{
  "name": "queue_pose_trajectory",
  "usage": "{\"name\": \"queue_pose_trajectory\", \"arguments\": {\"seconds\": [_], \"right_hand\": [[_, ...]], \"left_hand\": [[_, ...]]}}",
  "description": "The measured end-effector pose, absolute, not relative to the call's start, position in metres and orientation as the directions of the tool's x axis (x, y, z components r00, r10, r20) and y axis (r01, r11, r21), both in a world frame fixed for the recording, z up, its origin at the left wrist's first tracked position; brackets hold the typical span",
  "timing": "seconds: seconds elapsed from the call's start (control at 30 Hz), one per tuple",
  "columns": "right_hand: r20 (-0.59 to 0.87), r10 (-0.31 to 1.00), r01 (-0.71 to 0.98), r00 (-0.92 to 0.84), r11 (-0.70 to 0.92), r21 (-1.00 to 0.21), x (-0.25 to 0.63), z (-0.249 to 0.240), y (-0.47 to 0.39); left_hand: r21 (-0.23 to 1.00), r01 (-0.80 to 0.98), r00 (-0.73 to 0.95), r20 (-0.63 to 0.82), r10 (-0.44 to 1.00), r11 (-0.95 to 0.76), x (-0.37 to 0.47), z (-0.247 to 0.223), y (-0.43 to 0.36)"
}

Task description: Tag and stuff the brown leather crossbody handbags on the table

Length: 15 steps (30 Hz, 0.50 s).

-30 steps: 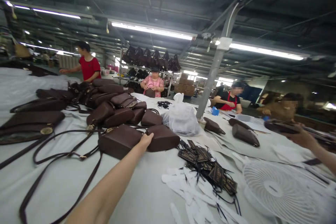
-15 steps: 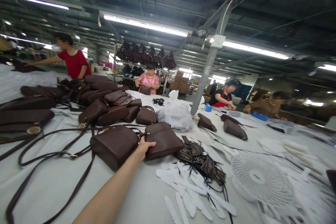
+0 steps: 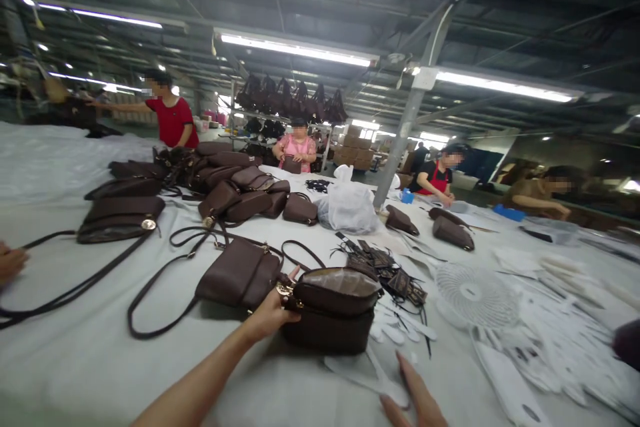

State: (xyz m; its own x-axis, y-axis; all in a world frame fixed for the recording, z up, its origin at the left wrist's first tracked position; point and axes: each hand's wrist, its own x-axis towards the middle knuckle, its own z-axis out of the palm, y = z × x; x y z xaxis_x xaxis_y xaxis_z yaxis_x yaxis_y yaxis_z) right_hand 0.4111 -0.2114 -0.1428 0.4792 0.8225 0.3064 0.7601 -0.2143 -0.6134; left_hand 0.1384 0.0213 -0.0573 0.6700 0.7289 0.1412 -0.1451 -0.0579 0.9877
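My left hand (image 3: 273, 310) grips a dark brown handbag (image 3: 330, 327) by its near-left end, beside a gold-coloured fitting. The bag stands upright on the table, its mouth parted to show a pale lining. At the lower right my right hand (image 3: 417, 397), partly cut off by the frame, is open with thumb and finger apart; it holds nothing. White flat cut-out pieces (image 3: 367, 380) lie between it and the bag. Just left of the held bag, a second brown shoulder bag (image 3: 240, 273) lies with its strap looped on the table.
Behind is a pile of brown bags (image 3: 225, 193). Black tags (image 3: 390, 267) and a white fan (image 3: 473, 293) lie to the right. A metal post (image 3: 400, 147) rises past the table. A co-worker's hand (image 3: 11, 263) shows at the left edge; other people work farther back.
The held bag has been drawn nearer and turned upright, its lining now showing. My right hand has come into view at the lower right. Another person's hand appears at the left edge.
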Motion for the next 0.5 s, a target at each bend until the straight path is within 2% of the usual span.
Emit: {"name": "queue_pose_trajectory", "arguments": {"seconds": [0.1,0.27,0.4,0.5], "right_hand": [[0.317,0.754,0.680,0.576,-0.226,-0.698,0.400,-0.113,-0.194],[0.345,0.840,0.640,0.418,-0.002,-0.769,0.382,-0.033,-0.151],[0.404,0.875,0.764,0.266,0.065,-0.642,0.385,-0.005,-0.134],[0.411,0.891,0.823,0.192,0.082,-0.562,0.390,-0.005,-0.135]], "left_hand": [[0.987,-0.105,0.699,0.158,0.698,-0.118,0.130,-0.053,0.009],[0.931,0.002,0.712,0.255,0.654,-0.365,0.123,-0.039,-0.006],[0.882,0.068,0.734,0.272,0.622,-0.466,0.111,-0.024,-0.006],[0.908,-0.023,0.744,0.294,0.600,-0.418,0.096,-0.005,0.003]]}}
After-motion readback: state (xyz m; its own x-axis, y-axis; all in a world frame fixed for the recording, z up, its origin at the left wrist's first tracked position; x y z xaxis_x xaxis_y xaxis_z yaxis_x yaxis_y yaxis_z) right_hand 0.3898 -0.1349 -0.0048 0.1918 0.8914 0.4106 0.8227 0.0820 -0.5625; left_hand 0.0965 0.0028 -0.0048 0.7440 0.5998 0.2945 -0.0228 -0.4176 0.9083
